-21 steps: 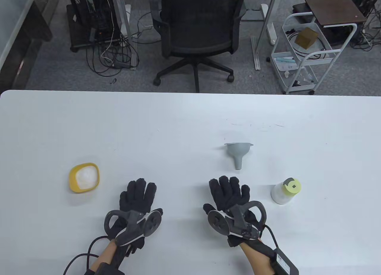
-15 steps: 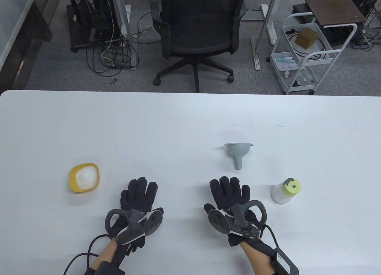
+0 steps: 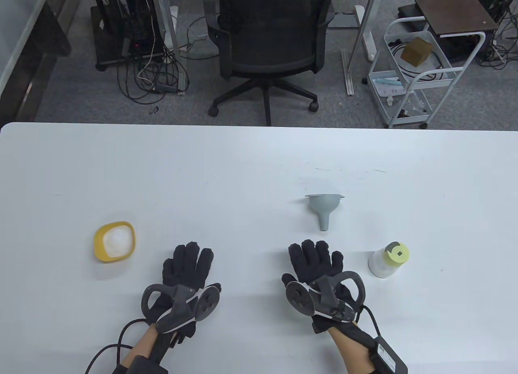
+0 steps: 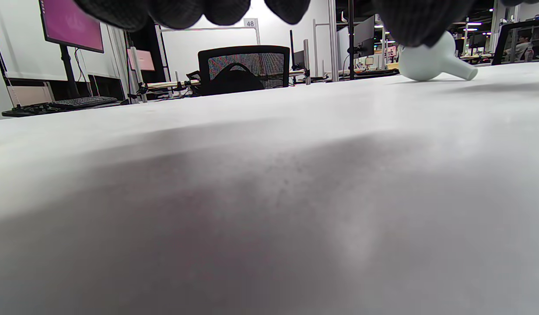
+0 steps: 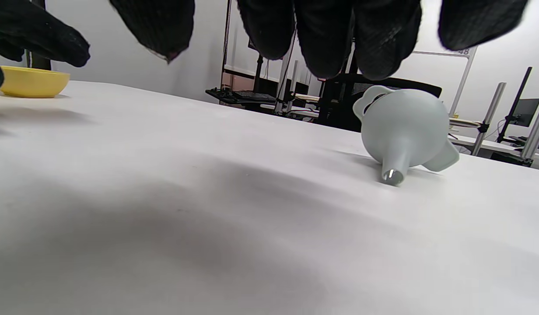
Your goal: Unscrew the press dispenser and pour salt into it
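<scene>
The press dispenser (image 3: 387,260), a white bottle with a lime-green cap, stands at the right of the white table (image 3: 243,167). A yellow bowl of salt (image 3: 114,241) sits at the left, and its rim shows in the right wrist view as the yellow bowl (image 5: 31,83). A grey funnel (image 3: 323,208) lies on its side beyond my right hand; it also appears as the funnel (image 5: 403,131) and the funnel (image 4: 431,63). My left hand (image 3: 187,260) lies flat, fingers straight, holding nothing. My right hand (image 3: 315,257) hovers just above the table with straight fingers, left of the dispenser.
Beyond the table's far edge stand a black office chair (image 3: 269,38), a white wire cart (image 3: 412,66) and a rack with cables (image 3: 133,30) on the floor. Glove cables trail off the near edge.
My right hand has shifted slightly to the right, toward the dispenser. The left hand and all objects stay where they were.
</scene>
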Tool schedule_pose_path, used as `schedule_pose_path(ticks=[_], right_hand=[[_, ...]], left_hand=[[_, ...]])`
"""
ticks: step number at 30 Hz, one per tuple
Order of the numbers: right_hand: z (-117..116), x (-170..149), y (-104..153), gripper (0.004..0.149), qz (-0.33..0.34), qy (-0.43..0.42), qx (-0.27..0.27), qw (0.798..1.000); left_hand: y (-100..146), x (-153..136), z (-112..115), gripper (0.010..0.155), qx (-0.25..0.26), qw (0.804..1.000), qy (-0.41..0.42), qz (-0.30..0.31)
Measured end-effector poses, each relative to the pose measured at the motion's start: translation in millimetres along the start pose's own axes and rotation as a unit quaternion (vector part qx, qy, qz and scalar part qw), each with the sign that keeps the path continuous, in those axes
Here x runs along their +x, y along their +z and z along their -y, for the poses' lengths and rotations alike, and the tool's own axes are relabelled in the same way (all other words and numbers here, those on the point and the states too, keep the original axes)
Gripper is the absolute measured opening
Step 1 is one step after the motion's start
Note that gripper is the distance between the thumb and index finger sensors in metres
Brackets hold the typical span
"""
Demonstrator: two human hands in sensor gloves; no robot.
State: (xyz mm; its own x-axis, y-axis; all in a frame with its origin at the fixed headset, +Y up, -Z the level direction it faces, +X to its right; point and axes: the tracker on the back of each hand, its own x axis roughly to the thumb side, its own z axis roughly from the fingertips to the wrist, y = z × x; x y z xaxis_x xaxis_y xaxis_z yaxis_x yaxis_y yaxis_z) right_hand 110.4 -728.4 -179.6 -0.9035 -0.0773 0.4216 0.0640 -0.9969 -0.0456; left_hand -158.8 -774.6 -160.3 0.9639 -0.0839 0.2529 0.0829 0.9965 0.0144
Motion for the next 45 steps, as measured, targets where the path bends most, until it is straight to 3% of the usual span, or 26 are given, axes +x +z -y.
schedule_pose_path(ticks=[13,24,27,45], right_hand=[[28.6,-80.8,16.3,0.065,-0.164,0.018,-0.055,0.985],[8.1,-141.2,34.5,0.067,-0.308,0.049,0.017,0.950],[0.5,-148.9,36.4,0.068,-0.320,0.033,0.038,0.946],[-3.2,-146.6,32.6,0.069,-0.308,0.010,0.028,0.951]], left_hand=[[2.0,1.9,-0.5,0.095,-0.005,1.000,-0.004,0.007],[2.7,1.4,-0.6,0.096,-0.002,1.000,-0.003,0.003],[2.8,1.6,-0.6,0.096,-0.002,1.000,-0.004,0.004],[2.5,2.1,-1.4,0.096,-0.006,1.000,-0.010,0.004]])
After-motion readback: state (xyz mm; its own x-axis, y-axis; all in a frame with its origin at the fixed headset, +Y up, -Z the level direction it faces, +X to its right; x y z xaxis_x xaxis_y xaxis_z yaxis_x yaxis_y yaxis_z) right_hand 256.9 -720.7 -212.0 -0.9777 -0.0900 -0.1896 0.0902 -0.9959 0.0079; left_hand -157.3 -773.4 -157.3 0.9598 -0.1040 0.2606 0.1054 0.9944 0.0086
